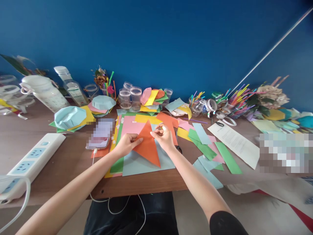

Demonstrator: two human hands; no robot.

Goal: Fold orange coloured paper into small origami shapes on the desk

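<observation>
An orange folded paper triangle (148,143) is held up over a stack of coloured sheets, one point upward. My left hand (128,143) pinches its left edge, thumb on the front face. Close to its right edge is my right hand (163,136), fingers closed in a pinch around a small, thin object with a whitish part showing; its kind is too small to tell. Beneath lie a light blue sheet (146,169), a pink sheet (128,125) and a green sheet (117,166). Another orange paper (168,120) lies behind the right hand.
On the left are a phone (100,132) on a cable and a power strip (34,163). Paper scraps (202,143) and a printed white sheet (234,143) spread to the right. Clear cups (130,98), bottles (73,88) and coloured straws (241,98) line the wall.
</observation>
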